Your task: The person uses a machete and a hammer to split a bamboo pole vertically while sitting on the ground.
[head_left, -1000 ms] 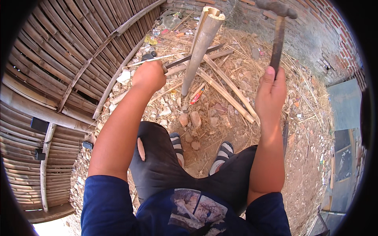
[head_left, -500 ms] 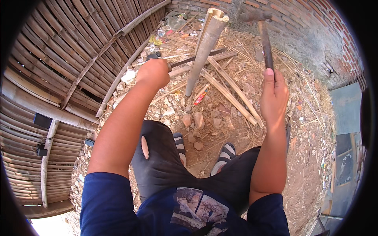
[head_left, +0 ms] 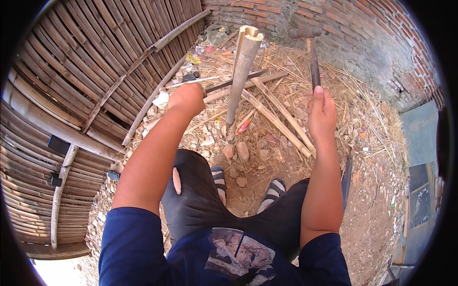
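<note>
My left hand (head_left: 187, 98) is closed round the handle of a long-bladed knife (head_left: 218, 87). Its dark blade crosses a thick bamboo pole (head_left: 242, 71) and sticks out past the far side. The pole stands nearly upright, tilted a little right at the top, with a lengthwise split running down from its broken upper end. Whether the blade sits inside the split or behind the pole is hard to make out. On the right, my right hand (head_left: 322, 114) grips a hammer (head_left: 313, 59) by its wooden handle, head up and apart from the pole.
Split bamboo strips (head_left: 281, 114) lie on the straw and stones beyond my feet. A red wrapper (head_left: 244, 125) and several rocks (head_left: 242, 151) are near the pole's base. A bamboo wall (head_left: 86, 71) rises at left, a brick wall (head_left: 343, 33) at the back.
The pole's top has shifted left and nearer, so it tilts less. My right hand has moved slightly left with the hammer, whose head is lower in view. Both hands keep their holds.
</note>
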Demonstrator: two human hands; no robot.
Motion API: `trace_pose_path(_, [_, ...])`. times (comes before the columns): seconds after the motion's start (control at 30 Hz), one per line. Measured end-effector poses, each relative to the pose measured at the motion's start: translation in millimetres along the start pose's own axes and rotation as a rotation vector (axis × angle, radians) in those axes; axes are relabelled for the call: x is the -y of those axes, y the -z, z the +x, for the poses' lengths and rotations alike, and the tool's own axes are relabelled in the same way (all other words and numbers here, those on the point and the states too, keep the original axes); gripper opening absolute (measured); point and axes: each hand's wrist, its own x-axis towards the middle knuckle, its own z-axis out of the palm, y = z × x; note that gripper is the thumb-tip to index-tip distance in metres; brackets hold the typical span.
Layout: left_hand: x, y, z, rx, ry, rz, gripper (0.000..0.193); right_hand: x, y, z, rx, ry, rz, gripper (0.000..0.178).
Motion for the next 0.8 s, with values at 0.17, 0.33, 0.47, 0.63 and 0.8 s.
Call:
trace_pose_path(0.17, [-2.8,5.2,0.1,0.000,0.012,-0.028,0.029,-9.0,-18.8,-11.1,-0.012,0.121,0.032,0.044])
trace_pose_path(0.33, [-7.1,9.6,8.2,0.006,-0.016,0.007,0.029,-38.3,-56.9,-8.2,0.296,0.005,-0.390,0.041])
trace_pose_path(0.47, [9.5,0.4,18.9,-0.040,-0.015,0.011,0.027,0.9,-23.5,-0.6,0.130,-0.006,-0.151,0.041])
trace_pose_path(0.63, [4.7,3.9,19.1,-0.024,-0.021,0.003,0.028,8.5,-31.2,-9.3,-0.162,0.115,0.093,0.041])
trace_pose_path(0.8, [-4.3,15.2,15.3,-0.022,-0.013,0.035,0.026,-47.4,-74.6,-14.8,0.233,-0.055,-0.393,0.040])
